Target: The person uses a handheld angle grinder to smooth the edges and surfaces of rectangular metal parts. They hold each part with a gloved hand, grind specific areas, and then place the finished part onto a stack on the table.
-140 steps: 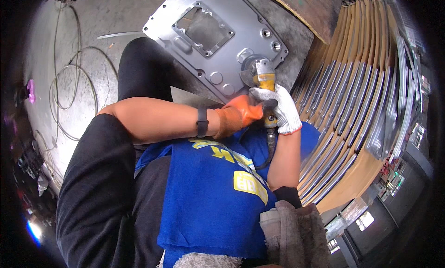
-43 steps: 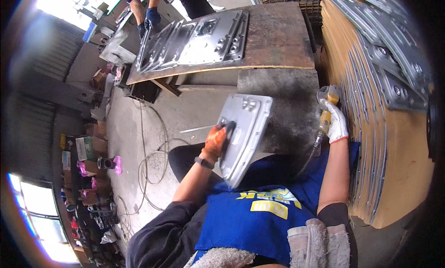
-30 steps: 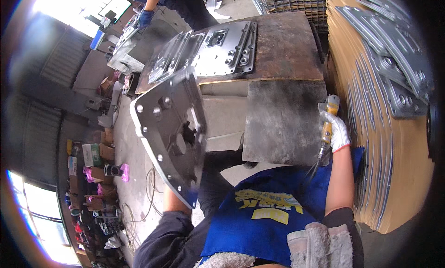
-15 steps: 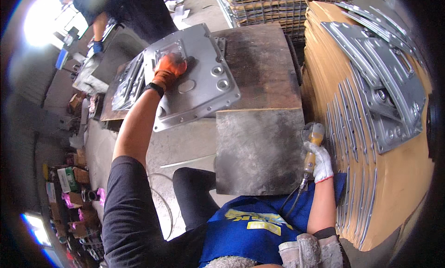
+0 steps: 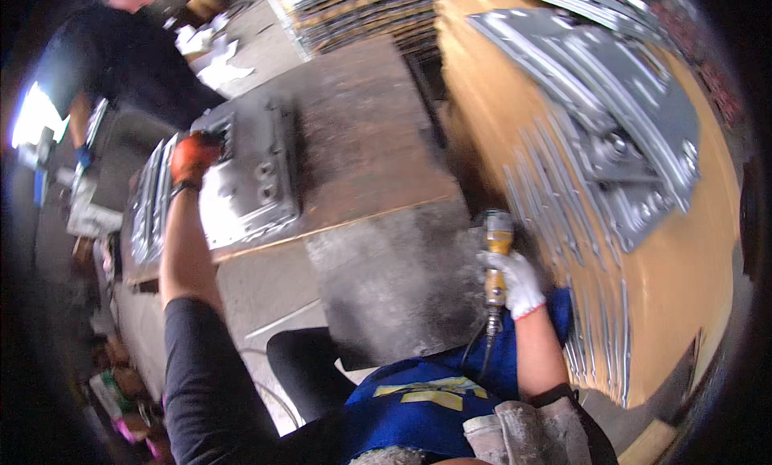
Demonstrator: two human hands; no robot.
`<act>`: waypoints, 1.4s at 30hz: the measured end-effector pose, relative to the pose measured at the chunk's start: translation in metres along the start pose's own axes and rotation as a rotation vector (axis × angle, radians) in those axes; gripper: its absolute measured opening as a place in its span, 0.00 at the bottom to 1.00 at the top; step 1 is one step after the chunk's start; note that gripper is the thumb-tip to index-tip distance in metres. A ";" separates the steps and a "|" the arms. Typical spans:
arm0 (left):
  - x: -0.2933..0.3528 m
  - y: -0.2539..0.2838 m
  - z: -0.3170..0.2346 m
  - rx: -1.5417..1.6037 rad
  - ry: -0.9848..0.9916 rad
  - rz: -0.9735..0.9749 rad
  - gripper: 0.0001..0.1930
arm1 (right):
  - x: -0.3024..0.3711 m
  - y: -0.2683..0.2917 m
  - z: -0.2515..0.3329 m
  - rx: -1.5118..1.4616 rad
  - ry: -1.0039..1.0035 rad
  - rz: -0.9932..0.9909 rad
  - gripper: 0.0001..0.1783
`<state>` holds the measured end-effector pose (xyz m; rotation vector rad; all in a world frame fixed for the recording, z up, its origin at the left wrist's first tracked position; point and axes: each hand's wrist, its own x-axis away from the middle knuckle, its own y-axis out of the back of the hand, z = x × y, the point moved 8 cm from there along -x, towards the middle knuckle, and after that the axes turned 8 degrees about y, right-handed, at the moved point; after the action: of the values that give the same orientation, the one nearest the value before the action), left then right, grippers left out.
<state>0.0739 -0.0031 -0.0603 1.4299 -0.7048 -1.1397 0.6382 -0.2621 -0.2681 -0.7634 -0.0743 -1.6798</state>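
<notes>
My left hand (image 5: 195, 157), in an orange glove with dark fingers, is closed at the rectangular opening of a grey stamped metal plate (image 5: 235, 198). The fingertips are blurred. Flat or nearly so, the plate rests at the left part of the brown worktable (image 5: 362, 115). More metal plates (image 5: 149, 203) lie stacked under and beside my left forearm. My right hand (image 5: 519, 281), in a white knit glove, is wrapped around a yellow hand-held air grinder (image 5: 497, 248), its head pointing away from me and its hose running down toward my lap.
A dark square metal sheet (image 5: 394, 280) juts from the table's near edge before my lap. At right stands a tall stack of plates layered with brown cardboard (image 5: 659, 304), loose plates (image 5: 595, 119) on top. Another layered stack (image 5: 362, 14) is behind. A co-worker (image 5: 121, 63) bends at far left.
The plate has gone from tilted over the table's near edge to lying on the table, my left hand still on it. My view has swung right. The grinder remains in my right hand.
</notes>
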 end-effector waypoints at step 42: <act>0.341 0.279 -0.651 0.380 -1.188 -0.205 0.29 | 0.022 0.012 0.026 -0.218 0.104 0.134 0.13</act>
<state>0.8415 -0.1148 0.0655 1.0113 -1.6795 -2.1110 0.6587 -0.2724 -0.2409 -0.8226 0.2313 -1.6129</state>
